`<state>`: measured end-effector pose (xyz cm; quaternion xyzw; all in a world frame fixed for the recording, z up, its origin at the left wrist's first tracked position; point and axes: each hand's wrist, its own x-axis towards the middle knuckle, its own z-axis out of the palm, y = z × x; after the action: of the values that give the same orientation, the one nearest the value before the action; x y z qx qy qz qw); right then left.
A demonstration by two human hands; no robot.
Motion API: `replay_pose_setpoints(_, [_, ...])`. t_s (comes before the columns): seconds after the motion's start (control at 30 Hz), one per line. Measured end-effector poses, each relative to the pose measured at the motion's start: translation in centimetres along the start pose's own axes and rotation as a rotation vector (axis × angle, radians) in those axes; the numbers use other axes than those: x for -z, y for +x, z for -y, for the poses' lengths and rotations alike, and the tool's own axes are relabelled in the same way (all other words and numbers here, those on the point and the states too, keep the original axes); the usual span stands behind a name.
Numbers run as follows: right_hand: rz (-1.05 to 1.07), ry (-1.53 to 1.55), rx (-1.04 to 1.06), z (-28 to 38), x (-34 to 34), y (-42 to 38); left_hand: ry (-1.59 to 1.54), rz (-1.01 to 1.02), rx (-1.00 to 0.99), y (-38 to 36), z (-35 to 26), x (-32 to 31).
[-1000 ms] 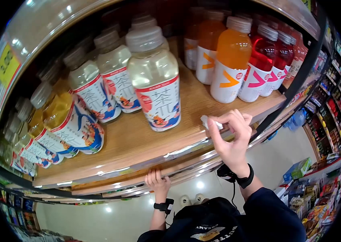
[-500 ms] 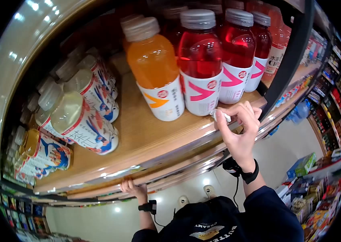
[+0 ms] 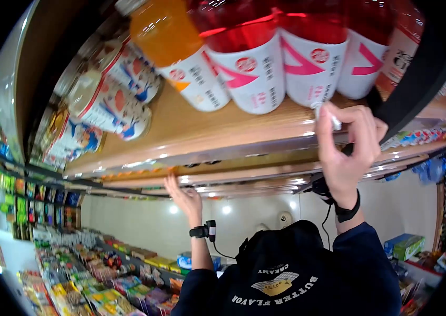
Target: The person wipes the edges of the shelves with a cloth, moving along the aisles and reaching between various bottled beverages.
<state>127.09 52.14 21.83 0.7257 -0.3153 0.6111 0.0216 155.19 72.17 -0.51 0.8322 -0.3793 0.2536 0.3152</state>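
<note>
My right hand (image 3: 350, 145) pinches a crumpled white tissue (image 3: 335, 124) between thumb and fingers at the front edge of the wooden shelf (image 3: 207, 131). Just behind it stand bottles of red drink with white labels, the nearest red bottle (image 3: 315, 66) almost touching the tissue. An orange drink bottle (image 3: 167, 34) stands to their left. My left hand (image 3: 185, 200) is lower down, fingers extended against the edge of a lower shelf (image 3: 233, 177), holding nothing that I can see.
Pale drink bottles (image 3: 115, 108) with illustrated labels stand at the shelf's left. A black shelf post (image 3: 418, 87) rises beside my right hand. Behind me, packaged goods (image 3: 102, 274) fill a low display across the tiled floor (image 3: 128, 216).
My view has tilted and come closer to the bottles. My right hand keeps the tissue at the shelf edge. My left hand's fingers have straightened from their curl on the lower edge.
</note>
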Motion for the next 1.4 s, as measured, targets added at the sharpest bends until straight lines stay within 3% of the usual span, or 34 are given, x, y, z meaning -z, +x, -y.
replay_pose_setpoints(0.1, [-0.025,0.158,-0.049,0.7,0.3,-1.0,0.012,0.063,-0.057,-2.2,-0.4,2.8])
replay_pose_setpoints(0.13, [-0.069,0.392,0.002,0.3,-0.2,-1.9,0.038,0.080,-0.049,-3.4,0.3,3.7])
replay_pose_setpoints(0.2, [0.007,0.476,0.063,1.7,0.2,-3.9,0.097,0.113,-0.008,-6.1,1.7,5.4])
replay_pose_setpoints(0.33, [0.399,0.752,0.098,5.7,-4.9,-8.6,0.187,0.132,0.154,-10.3,3.0,10.2])
replay_pose_setpoints(0.4, [0.557,0.748,0.100,6.2,-9.8,-13.1,0.200,0.110,0.223,-12.0,4.6,11.5])
replay_pose_setpoints(0.5, [0.723,0.547,-0.102,6.4,-13.8,-18.0,0.220,0.111,0.335,-14.6,7.6,12.8])
replay_pose_setpoints(0.63, [0.778,0.401,-0.114,9.7,-16.1,-18.1,0.179,0.102,0.461,-16.7,11.7,14.5])
replay_pose_setpoints(0.77, [0.711,0.315,0.114,13.3,-19.1,-19.1,0.195,0.037,0.563,-19.6,16.8,15.9])
replay_pose_setpoints(1.13, [0.679,0.312,0.014,22.4,-24.8,-22.0,0.193,0.082,0.667,-21.7,26.1,21.7])
replay_pose_setpoints(1.3, [0.709,0.364,-0.039,25.7,-27.0,-22.4,0.128,0.112,0.763,-21.6,27.8,20.9])
replay_pose_setpoints(1.4, [0.719,0.350,-0.005,28.1,-28.7,-22.6,0.120,0.131,0.688,-20.9,29.0,19.8])
